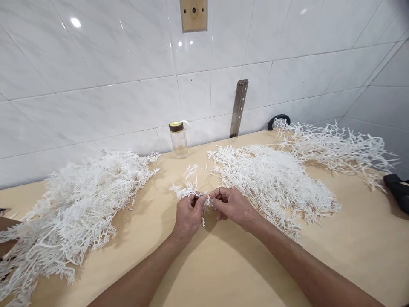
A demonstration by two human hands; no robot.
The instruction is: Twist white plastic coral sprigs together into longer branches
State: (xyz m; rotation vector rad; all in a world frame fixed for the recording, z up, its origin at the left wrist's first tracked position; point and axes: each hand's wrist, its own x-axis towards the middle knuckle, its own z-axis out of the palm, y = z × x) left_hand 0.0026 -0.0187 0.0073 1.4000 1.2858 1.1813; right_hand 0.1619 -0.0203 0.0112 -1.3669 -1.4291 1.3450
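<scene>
Head cam looks down on a pale wooden table (223,273) set against a white tiled wall (96,85). Both hands meet near the table's middle, a bit toward the front edge. The left hand (188,215) and right hand (232,206) are each pinched shut, thumb vs fingertips, on one small white plastic sprig (191,187), which fans away from the knuckles toward the back edge. I can't tell if its tips touch the top. I read the fingertip pinch as suiting thin, springy stems; a full fist would prob. crush them. Loose sprigs sit in separate heaps, seemingly by kind: a dense heap (76,209) at the left edge, a finer heap (275,179) just right of the hands, and a branchier heap (335,145) toward the back right corner. I'd judge they're kept apart so the kinds don't mix, yet near enough to reach. A clear bottle (179,140) w/ a dark cap stands upright at the back edge, prob. parked clear of the hands. A metal strip (239,108) leans on the wall, and a black object (398,189) lies at the right edge. No brand, label or writing that I can read anywhere.
</scene>
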